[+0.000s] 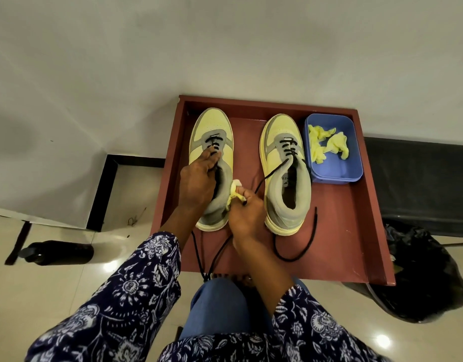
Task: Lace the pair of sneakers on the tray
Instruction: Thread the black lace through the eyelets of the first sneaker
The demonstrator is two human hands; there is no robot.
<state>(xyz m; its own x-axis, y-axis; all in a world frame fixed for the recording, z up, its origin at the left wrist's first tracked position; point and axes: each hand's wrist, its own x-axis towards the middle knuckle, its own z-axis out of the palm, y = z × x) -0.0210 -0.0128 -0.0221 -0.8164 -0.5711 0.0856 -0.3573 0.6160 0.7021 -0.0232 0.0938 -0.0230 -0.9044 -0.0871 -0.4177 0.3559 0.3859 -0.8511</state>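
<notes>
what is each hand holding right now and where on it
The left hand pinches the black lace at the left sneaker's eyelets. The right hand grips a crumpled yellow wad by its lower end.

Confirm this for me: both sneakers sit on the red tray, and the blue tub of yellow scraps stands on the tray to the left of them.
Wrong on one point: the head view shows the blue tub of yellow scraps to the right of the sneakers, beside the right sneaker. The rest holds: both sneakers, including the left sneaker, sit on the red tray.

Left hand (197, 178) hides left sneaker's (211, 142) tongue.
</notes>
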